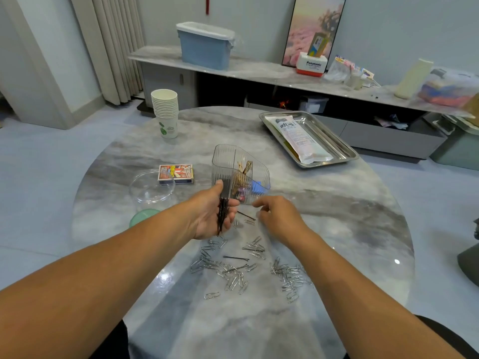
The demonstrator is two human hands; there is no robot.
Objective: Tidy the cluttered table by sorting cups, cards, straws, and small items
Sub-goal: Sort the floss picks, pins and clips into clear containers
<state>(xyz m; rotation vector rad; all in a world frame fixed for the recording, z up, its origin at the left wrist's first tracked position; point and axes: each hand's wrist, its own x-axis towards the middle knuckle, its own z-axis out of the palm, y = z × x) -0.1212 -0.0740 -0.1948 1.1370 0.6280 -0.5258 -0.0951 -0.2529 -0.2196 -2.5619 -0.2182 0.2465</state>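
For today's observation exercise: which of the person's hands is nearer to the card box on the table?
Left. The left hand, holding a bundle of black hairpins, sits just right of and below the card box. The right hand is farther right, beyond the clear organizer.

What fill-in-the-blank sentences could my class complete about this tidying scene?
1. The left hand holds a bundle of black ____.
2. The stack of paper cups stands on the ____.
3. The straw packet lies in a metal ____.
4. Loose silver ____ lie scattered near the clear organizer.

Missing words: hairpins; table; tray; paper clips
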